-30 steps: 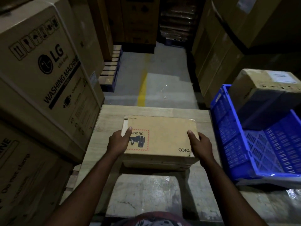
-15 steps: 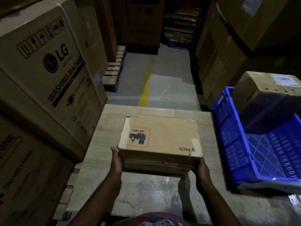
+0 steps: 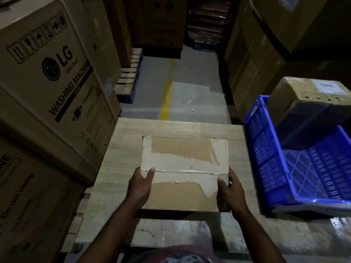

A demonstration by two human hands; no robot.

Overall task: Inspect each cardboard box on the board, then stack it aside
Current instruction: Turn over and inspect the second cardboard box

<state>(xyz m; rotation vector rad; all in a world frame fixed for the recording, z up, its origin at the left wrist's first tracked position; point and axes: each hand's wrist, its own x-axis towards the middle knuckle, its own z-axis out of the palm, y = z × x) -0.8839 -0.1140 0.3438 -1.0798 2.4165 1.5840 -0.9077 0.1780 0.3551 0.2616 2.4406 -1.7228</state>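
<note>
One box flipped, tape up — left hand and right hand grip its sides | one crate

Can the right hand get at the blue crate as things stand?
Probably not at once: the right hand grips the cardboard box with the left hand. Nothing stands between it and the blue crate.

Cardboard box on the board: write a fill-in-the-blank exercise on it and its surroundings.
1. The left hand and right hand hold the cardboard box, each with its ____ on the top face.
2. The crate right of the board is coloured ____.
3. The big carton on the left reads LG WASHING ____.
4. The floor line ahead is painted ____.
Missing words: thumb; blue; MACHINE; yellow.
</note>
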